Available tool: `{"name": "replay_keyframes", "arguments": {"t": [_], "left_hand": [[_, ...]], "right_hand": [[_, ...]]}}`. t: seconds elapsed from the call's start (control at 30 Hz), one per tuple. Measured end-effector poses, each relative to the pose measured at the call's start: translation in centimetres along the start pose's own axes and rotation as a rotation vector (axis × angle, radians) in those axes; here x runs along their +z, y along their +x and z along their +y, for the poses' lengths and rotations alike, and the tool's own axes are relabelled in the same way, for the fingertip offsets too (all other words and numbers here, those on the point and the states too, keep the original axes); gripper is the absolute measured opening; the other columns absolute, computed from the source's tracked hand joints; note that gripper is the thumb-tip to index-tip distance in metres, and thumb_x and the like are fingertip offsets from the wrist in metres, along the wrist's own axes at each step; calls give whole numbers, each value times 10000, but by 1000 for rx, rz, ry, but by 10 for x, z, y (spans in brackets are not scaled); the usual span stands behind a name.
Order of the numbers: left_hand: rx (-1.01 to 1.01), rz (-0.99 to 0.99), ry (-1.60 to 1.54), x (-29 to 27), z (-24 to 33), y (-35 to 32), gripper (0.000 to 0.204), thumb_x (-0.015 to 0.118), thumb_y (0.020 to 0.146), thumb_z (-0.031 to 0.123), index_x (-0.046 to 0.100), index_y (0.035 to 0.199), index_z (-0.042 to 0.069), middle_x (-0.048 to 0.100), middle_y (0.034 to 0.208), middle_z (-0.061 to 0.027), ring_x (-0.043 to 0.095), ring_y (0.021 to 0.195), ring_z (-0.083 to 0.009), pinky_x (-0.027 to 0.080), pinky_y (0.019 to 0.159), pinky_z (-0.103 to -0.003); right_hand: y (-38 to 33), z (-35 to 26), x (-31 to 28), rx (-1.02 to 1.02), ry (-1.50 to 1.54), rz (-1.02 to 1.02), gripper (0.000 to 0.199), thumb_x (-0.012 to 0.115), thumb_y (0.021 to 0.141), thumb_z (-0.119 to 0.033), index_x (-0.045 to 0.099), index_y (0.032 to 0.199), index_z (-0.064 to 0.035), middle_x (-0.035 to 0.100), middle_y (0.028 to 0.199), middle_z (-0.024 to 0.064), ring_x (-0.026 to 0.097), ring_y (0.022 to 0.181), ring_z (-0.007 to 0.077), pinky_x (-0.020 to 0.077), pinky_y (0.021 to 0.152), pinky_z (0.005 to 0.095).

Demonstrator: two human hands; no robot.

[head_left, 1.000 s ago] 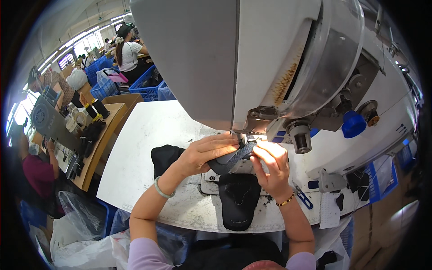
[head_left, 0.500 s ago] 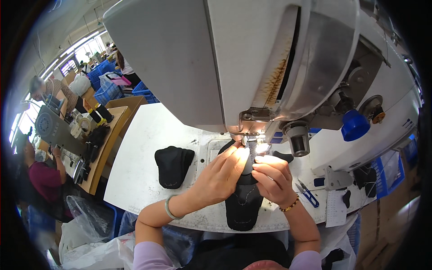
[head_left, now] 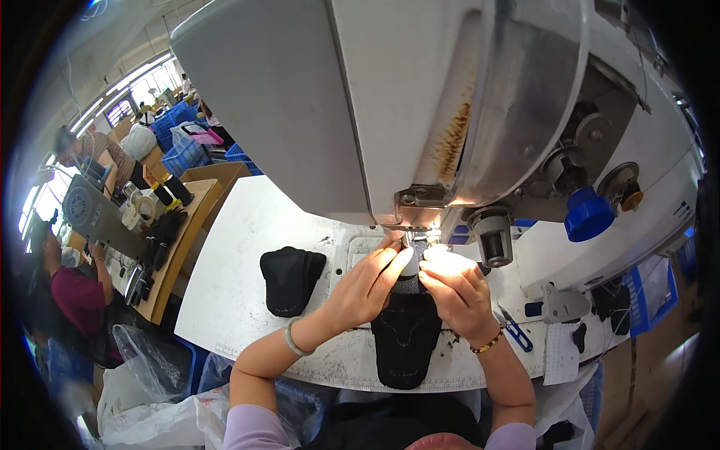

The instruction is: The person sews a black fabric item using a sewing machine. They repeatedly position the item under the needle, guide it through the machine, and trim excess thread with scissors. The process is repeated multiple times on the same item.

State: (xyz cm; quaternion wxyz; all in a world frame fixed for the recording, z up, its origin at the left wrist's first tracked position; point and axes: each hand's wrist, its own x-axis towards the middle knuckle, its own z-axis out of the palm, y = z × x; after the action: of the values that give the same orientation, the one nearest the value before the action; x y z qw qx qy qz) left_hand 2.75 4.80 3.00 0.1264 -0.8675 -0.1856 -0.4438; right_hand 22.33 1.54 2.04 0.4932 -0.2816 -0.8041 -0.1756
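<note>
Under the lit needle area of a white sewing machine [head_left: 424, 201] lies a black fabric piece [head_left: 405, 346] with pale stitch lines, its rounded end toward me. A speckled grey section [head_left: 407, 285] of the work shows between my hands, close below the needle. My left hand [head_left: 367, 283] presses the work from the left with thumb and fingers together, the fingertips near the presser foot. My right hand [head_left: 457, 291] pinches its right side, fingers bent and brightly lit. The exact edges held are hidden by the fingers.
Left on the white table [head_left: 232, 277] rests a small stack of black fabric pieces [head_left: 291, 281]. Blue-handled thread snips [head_left: 517, 334] and a paper slip [head_left: 561, 352] lie at right. Blue crates [head_left: 651, 292] stand beyond. Further left, a person works at another machine [head_left: 101, 217].
The curved black edge below my fingers no longer shows, and speckled grey material is visible there. My right hand has shifted slightly, its fingertips now nearer the left ones.
</note>
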Motion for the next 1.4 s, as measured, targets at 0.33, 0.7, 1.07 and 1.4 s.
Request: {"name": "replay_keyframes", "arguments": {"t": [0.33, 0.7, 1.07, 1.4], "left_hand": [[-32, 175, -180, 22, -26, -2, 352, 576, 714, -137, 546, 1055, -55, 583, 1084, -218, 629, 935, -345, 540, 756, -343], [-116, 244, -297, 20, -34, -4, 347, 532, 621, -184, 618, 924, -37, 649, 1025, -162, 644, 952, -304, 543, 802, -325], [-107, 147, -194, -2, -24, 7, 357, 553, 596, -149, 659, 912, -20, 676, 932, -166, 675, 834, -282, 554, 738, -309], [-84, -93, 62, -21, 12, 17, 371, 565, 678, -85, 559, 1049, -86, 579, 1057, -195, 599, 1014, -320, 521, 840, -368]], "right_hand": [[4, -1, 4, 130, -109, -79, 319, 671, 747, -58, 668, 1054, -145, 557, 824, -33, 552, 740, 124, 444, 737, 299], [5, -8, 12, 219, -97, 0, 239, 692, 770, -100, 675, 1006, -132, 575, 908, 13, 553, 820, 197, 419, 833, 360], [13, -5, 9, 233, -9, 54, 248, 713, 768, -79, 661, 1009, -96, 583, 915, 34, 544, 829, 231, 417, 783, 370], [13, -2, 8, 223, -44, 43, 210, 696, 776, -60, 653, 981, -51, 636, 1001, 70, 566, 885, 218, 411, 796, 329]]}}
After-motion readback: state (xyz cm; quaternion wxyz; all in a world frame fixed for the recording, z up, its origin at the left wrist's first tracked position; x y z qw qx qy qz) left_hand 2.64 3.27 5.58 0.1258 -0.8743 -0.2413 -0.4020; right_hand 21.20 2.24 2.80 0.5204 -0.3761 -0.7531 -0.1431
